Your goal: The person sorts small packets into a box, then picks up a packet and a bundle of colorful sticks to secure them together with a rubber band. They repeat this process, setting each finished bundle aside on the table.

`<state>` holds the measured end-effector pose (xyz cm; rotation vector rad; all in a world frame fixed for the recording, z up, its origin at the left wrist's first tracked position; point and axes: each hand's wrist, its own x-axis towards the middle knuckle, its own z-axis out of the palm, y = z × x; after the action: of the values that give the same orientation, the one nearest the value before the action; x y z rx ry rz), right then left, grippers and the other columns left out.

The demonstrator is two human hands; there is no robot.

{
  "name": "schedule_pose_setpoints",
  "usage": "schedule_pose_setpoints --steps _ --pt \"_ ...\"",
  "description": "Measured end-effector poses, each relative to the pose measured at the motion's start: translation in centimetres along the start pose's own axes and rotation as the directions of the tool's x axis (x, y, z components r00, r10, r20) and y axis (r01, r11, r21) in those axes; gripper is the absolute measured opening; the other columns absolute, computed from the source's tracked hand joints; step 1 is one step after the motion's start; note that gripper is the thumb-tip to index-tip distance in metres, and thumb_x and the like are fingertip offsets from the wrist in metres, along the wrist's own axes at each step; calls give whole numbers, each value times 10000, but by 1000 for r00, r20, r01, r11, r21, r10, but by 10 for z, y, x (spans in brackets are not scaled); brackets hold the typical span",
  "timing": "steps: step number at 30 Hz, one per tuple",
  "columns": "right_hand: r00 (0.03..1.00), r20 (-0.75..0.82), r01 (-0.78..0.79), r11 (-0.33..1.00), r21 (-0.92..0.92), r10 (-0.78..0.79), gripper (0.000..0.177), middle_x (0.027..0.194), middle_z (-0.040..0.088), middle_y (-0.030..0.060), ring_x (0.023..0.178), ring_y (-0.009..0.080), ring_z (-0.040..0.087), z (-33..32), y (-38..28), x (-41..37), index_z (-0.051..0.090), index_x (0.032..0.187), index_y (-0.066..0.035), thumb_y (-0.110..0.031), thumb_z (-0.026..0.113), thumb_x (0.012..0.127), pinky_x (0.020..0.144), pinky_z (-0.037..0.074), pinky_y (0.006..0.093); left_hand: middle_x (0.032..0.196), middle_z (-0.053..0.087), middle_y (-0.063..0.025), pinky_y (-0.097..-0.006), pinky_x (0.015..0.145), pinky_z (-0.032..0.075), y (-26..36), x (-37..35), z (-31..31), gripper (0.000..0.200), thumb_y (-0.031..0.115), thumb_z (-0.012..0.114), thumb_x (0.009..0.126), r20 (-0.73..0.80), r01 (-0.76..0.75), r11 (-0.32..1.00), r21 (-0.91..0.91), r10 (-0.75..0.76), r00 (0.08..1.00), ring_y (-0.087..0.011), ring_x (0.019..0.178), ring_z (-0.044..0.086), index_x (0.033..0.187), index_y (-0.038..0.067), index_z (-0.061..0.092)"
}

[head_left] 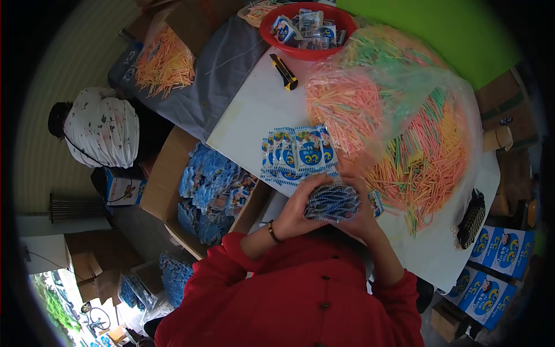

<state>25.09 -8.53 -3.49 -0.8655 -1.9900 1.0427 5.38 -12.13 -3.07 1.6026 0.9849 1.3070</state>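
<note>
Both hands were clamped on one bundle of packets — left hand on one side, right hand on the other — near the front edge of the white table. Whether the bundle rested on the table could not be told. Main risk, as judged: slack or uneven pressure could let inner packets slip out and drop. Second risk: a forward nudge could disorder the laid-out packets or mix them with the sticks beside them

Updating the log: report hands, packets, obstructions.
Left hand and right hand clasp packet stack. More packets beyond on table. Cutter farther off, out of the way.
</note>
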Motion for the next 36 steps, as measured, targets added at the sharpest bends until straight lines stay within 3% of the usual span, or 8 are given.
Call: schedule_pose_setpoints --steps 2,6,12,18,20,23,26,36 --pt "967 -19 -240 936 258 253 842 1274 493 138 1193 289 488 10 6 -5 414 1308 -68 -188 881 617 1000 401 386 1276 511 -151 -387 1022 394 -11 -3 2 864 118 855 654 26 34 997 73 -36 999 -317 1215 492 1365 41 370" --pt "979 -93 -150 947 284 183 828 1292 478 140 1222 286 468 8 6 -7 426 1301 -68 -179 879 616 1015 389 391 1292 500 -157 -393 1022 390 -23 -10 5 949 158 874 632 42 5 987 158 -12 999 -324 1215 486 1397 39 326" --pt "972 96 -234 924 304 215 942 1361 401 161 1281 275 416 0 2 -1 334 1379 -63 -171 877 617 1050 354 399 1288 516 -191 -388 985 435 -6 -1 6 1088 108 876 630 18 -51 978 202 49 999 -311 1179 539 1463 50 178" --pt "951 52 -309 940 142 304 960 1359 398 203 1270 319 424 -7 -4 -5 324 1405 -74 -205 868 626 1064 315 458 1288 521 -181 -414 1000 407 -32 -10 13 1066 74 851 640 -19 43 983 180 -41 999 -336 1190 510 1461 49 172" --pt "945 -65 254 843 -474 -321 807 1335 456 136 1196 280 465 -21 -26 3 435 1355 -141 -279 833 667 1035 322 470 1292 522 -166 -437 1009 385 -32 -5 11 1047 83 851 629 -37 29 988 154 -24 999 -367 1187 490 1451 38 203" --pt "945 85 297 721 -627 -315 452 1195 560 24 1069 218 499 -30 -50 -6 616 1126 -193 -277 782 714 952 359 443 1293 523 -164 -436 994 395 -20 0 8 1049 78 851 627 -26 -42 975 217 49 998 -361 1175 495 1453 41 205" --pt "954 -5 238 765 -598 -300 219 1029 596 -52 976 184 504 -19 -42 -2 672 915 -208 -205 763 717 884 356 415 1298 518 -164 -436 987 401 -19 -2 11 1047 75 852 626 -12 -68 967 244 73 997 -357 1173 497 1452 42 210" --pt "968 -44 168 763 -624 -249 202 879 560 -45 887 192 510 -35 -60 0 659 841 -195 -178 774 676 805 348 377 1301 508 -162 -419 981 409 -20 -3 12 979 67 850 624 -37 -67 964 259 79 996 -358 1169 496 1417 22 277"
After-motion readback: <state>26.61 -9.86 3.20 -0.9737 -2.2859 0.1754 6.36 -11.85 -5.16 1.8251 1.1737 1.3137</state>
